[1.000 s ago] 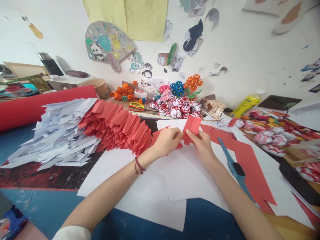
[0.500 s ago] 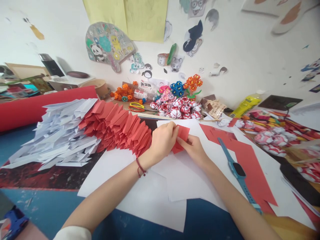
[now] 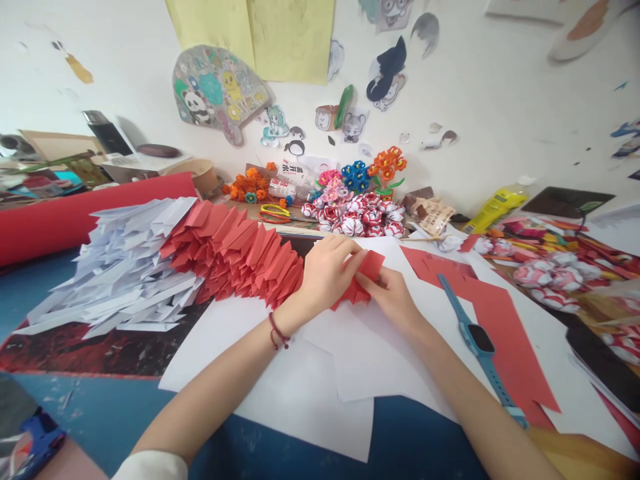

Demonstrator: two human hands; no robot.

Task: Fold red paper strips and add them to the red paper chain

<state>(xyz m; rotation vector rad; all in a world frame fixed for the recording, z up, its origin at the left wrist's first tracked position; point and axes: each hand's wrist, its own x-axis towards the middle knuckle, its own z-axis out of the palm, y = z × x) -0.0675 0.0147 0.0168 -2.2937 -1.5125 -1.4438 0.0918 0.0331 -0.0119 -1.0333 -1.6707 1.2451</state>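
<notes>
A piece of red paper (image 3: 371, 265) with folds in it is held between my two hands, above white sheets (image 3: 280, 373). My left hand (image 3: 330, 270) grips it from the left, thumb and fingers pinched together near its top. On its right edge, my right hand (image 3: 393, 293) pinches the paper between thumb and fingers. Part of the paper is covered by my fingers. Just left of my left hand lies a long row of folded red paper pieces (image 3: 235, 250), and beyond it a heap of folded white paper pieces (image 3: 125, 267).
A blue watch (image 3: 477, 339) lies on red sheets (image 3: 515, 340) to the right. Red-and-white paper flowers (image 3: 360, 217) and a yellow bottle (image 3: 497, 207) stand along the wall. A red roll (image 3: 100, 210) is at the left, a blue tape dispenser (image 3: 43, 440) at the lower left.
The red paper has tilted and its top corner has shifted slightly right. My left hand has flattened over it, with its fingers reaching further right. My right hand has moved little.
</notes>
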